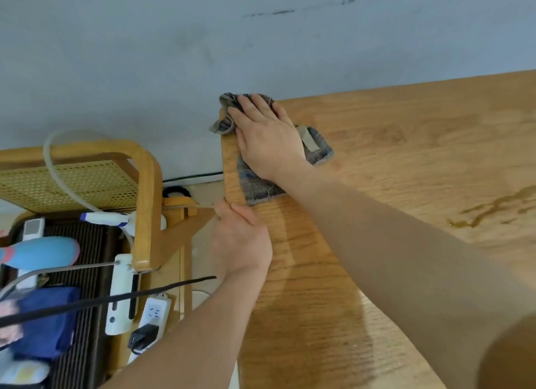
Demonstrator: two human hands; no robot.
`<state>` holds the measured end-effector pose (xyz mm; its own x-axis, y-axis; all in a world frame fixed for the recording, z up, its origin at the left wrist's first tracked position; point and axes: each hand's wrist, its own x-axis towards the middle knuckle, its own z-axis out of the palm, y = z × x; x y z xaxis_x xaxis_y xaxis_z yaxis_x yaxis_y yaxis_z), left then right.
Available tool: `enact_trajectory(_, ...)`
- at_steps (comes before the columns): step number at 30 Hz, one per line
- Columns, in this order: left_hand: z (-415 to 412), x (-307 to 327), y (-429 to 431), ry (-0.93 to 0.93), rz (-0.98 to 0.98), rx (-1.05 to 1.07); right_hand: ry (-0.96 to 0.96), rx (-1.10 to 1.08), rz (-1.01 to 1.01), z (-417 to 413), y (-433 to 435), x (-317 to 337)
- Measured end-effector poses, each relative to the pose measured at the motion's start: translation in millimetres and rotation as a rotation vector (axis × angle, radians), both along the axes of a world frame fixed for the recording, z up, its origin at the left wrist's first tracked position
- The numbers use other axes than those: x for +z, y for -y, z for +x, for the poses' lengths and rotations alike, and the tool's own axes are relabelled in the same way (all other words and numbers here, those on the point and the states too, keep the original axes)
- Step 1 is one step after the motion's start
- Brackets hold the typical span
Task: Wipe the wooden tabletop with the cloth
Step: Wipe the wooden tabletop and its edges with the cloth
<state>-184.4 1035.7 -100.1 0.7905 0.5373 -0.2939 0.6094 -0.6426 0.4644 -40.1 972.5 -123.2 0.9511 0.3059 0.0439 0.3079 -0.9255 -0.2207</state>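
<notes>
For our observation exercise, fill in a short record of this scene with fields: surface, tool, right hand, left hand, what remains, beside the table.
surface: wooden tabletop, set against a grey wall
tool: cloth, at the far left corner
right hand: pressed flat on the cloth
left hand: gripping the table's left edge
what remains: wet streak on the right
beside the table: wooden chair, power strip

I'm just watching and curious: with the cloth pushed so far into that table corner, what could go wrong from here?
1. The cloth already hangs over the corner of the tabletop; another push from the right hand may drop it beside the wall.
2. The wet streak lies well away from the cloth and could be missed.
3. Drips off the edge gripped by the left hand might reach the power strip below.
</notes>
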Motion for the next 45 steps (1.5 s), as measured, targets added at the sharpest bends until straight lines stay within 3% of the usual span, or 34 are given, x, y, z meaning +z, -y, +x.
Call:
enact_trajectory(6,-3,-2,-2,0.07,0.018,-0.013,-0.019,0.367,0.0,-75,50,7)
enact_trajectory(8,0,-2,-2,0.056,0.002,-0.024,0.024,0.227,0.006,-57,93,8)
enact_trajectory(10,1,-2,-1,0.05,-0.001,-0.023,0.027,-0.087,-0.001,-28,124,8)
enact_trajectory(12,1,-3,-1,0.056,0.007,-0.016,0.012,-0.327,-0.018,-7,126,6)
enact_trajectory(14,1,-2,0,0.053,0.014,-0.015,0.029,-0.435,-0.026,2,102,4)
enact_trajectory(16,0,-2,0,0.04,0.016,-0.019,0.041,-0.383,-0.016,0,69,4)
enact_trajectory(19,-3,-4,-2,0.028,0.012,-0.016,-0.009,-0.111,0.027,-28,34,7)
enact_trajectory(22,-2,-1,-1,0.022,-0.007,-0.019,-0.014,0.063,0.006,-42,81,9)
enact_trajectory(26,0,5,-2,0.005,-0.022,-0.012,-0.015,-0.397,-0.028,-32,185,12)
enact_trajectory(29,-1,0,-1,-0.008,0.029,-0.016,-0.038,-0.579,-0.025,-36,173,13)
enact_trajectory(31,-1,-3,-1,-0.008,0.048,-0.017,-0.035,-0.476,0.006,-60,128,10)
enact_trajectory(34,0,-5,-1,0.016,0.073,0.001,-0.039,-0.146,0.008,-132,65,13)
enact_trajectory(39,0,-11,-5,0.043,0.097,-0.025,-0.042,0.066,0.022,-191,102,15)
enact_trajectory(45,-2,-11,-4,0.082,0.107,-0.047,-0.012,-0.417,-0.002,-138,137,11)
